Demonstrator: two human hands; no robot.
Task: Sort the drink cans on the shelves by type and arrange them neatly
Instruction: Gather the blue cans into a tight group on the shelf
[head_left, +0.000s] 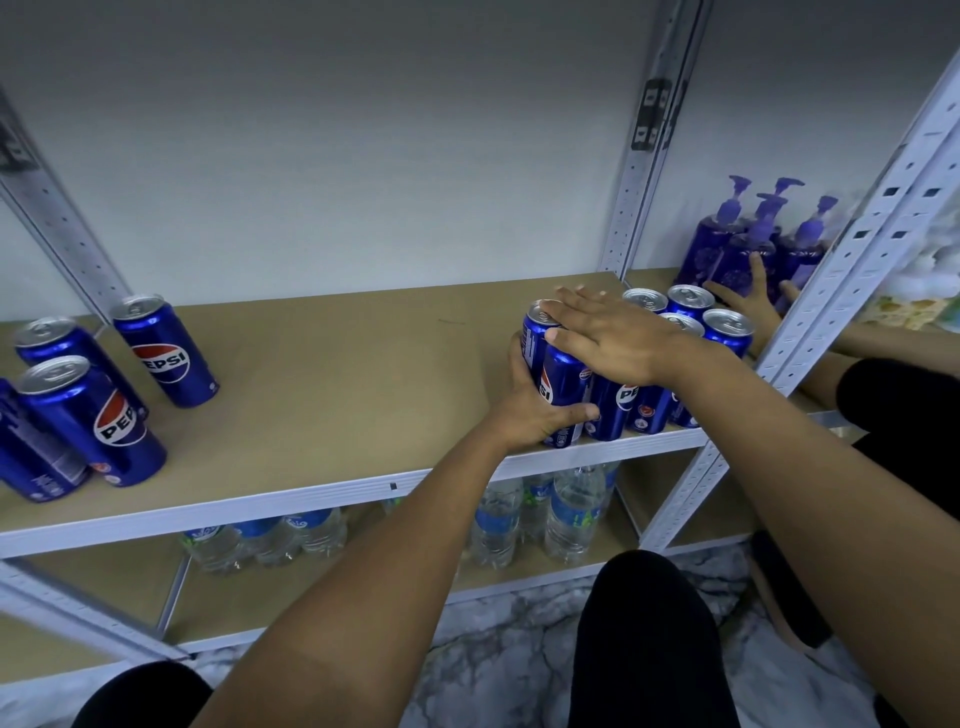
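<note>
From where I stand the job looks partly done: a tight block of blue Pepsi cans (685, 332) stands at the right end of the shelf (337, 374), while four loose cans (93, 410) wait well apart at the left end, not yet gathered. The left hand (540, 405) reaches in low, its grip curled round the front can (558, 384) at the block's left corner. The right hand (618, 338) lies flat, fingers spread, across the can tops, steadying them. Water bottles (571, 514) sit on the shelf below.
</note>
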